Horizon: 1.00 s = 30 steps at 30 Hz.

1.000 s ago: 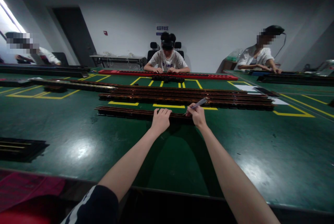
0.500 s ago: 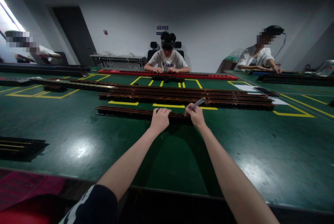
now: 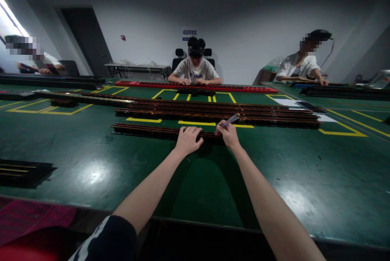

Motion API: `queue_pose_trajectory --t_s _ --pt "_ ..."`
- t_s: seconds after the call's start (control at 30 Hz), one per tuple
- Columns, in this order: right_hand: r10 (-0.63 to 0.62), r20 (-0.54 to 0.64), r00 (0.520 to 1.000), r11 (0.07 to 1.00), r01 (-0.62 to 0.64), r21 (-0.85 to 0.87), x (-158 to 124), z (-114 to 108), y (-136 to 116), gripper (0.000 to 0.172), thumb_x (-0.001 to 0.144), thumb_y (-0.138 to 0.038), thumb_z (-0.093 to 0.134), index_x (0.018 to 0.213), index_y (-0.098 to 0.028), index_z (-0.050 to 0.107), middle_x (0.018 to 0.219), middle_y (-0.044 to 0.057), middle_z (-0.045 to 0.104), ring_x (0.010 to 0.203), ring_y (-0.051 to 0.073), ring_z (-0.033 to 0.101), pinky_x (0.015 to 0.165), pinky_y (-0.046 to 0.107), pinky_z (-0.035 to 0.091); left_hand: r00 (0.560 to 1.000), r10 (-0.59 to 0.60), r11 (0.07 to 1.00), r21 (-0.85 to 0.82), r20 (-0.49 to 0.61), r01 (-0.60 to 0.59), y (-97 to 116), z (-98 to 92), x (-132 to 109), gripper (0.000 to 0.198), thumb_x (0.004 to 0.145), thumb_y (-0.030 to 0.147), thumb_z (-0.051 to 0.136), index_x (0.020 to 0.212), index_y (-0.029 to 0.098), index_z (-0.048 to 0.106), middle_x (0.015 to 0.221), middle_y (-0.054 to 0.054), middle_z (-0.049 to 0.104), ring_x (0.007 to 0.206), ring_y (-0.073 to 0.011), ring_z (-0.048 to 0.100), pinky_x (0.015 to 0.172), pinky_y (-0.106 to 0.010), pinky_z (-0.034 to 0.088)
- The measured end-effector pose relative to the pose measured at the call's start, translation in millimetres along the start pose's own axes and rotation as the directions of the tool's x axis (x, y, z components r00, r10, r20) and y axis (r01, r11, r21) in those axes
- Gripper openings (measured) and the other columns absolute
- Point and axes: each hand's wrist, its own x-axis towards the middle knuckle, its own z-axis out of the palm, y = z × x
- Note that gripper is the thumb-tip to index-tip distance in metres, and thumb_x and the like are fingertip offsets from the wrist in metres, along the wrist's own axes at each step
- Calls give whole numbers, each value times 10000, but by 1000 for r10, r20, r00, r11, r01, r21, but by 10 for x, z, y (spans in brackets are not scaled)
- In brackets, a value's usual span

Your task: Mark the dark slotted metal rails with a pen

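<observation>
A dark, narrow bundle of long strips [image 3: 146, 130] lies on the green table, crosswise in front of me. My left hand [image 3: 188, 140] rests on the bundle's near side, its fingers over the strips and its thumb apart from them. Just to the right, my right hand [image 3: 228, 134] is closed round a pen-like tool [image 3: 232, 119] with a clear barrel. The tool slants, its lower tip at the strips by the bundle's right part. Whether the tip touches them is too small to tell.
Beyond lies a wider stack of long dark strips [image 3: 213, 111], then a red rail [image 3: 140, 84] before a seated person [image 3: 195, 68]. Black strips [image 3: 24, 173] lie at the near left. White paper [image 3: 286, 102] is at the right. More people sit at both sides.
My left thumb has spread out from the fingers, and the left hand has shifted slightly right. My right hand and the tool look unmoved. The person at the far left has moved an arm.
</observation>
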Motion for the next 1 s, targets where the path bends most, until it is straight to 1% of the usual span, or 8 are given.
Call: queue_pose_trajectory --t_s 0.1,0.23,0.5,0.67,0.87,1.0 --pt "-5 2 1000 1000 5 2 3 2 7 230 817 -399 521 686 -210 514 575 4 589 570 181 587 600 316 470 1000 4 1000 19 23 -4 -3 14 3 409 895 361 441 1236 195 593 1234 -105 657 1160 -264 564 1010 -468 374" --pt "-6 0 1000 1000 6 10 14 5 17 205 800 -380 520 683 -212 511 550 -2 576 549 180 579 588 313 459 1000 6 999 51 19 -7 -7 27 1 394 897 366 446 1217 198 603 1210 -104 664 1136 -267 570 988 -463 384" --pt "1 -8 1000 1000 0 19 -4 0 -30 255 807 -427 534 679 -207 514 569 4 581 556 176 586 587 313 483 999 0 999 49 39 -2 -2 18 7 393 911 373 436 1225 191 589 1211 -103 665 1137 -257 572 995 -457 385" --pt "-10 -7 1000 1000 10 15 -4 1 -21 249 811 -418 535 677 -209 517 559 5 580 545 175 581 580 312 482 999 -2 999 47 40 0 -4 19 8 389 912 382 431 1217 200 591 1208 -99 664 1141 -255 570 995 -452 383" --pt "1 -5 1000 1000 -1 11 3 2 -30 283 809 -459 536 673 -212 516 562 8 581 552 179 584 588 320 485 999 1 999 49 38 -3 -2 13 8 376 909 373 436 1217 222 591 1204 -91 666 1137 -254 570 985 -450 388" --pt "0 -8 1000 1000 0 17 -1 1 -34 273 806 -451 534 676 -211 520 568 8 581 552 181 584 590 325 485 999 -6 999 48 46 4 6 7 7 390 911 374 432 1221 200 592 1206 -104 664 1141 -258 569 989 -455 388"
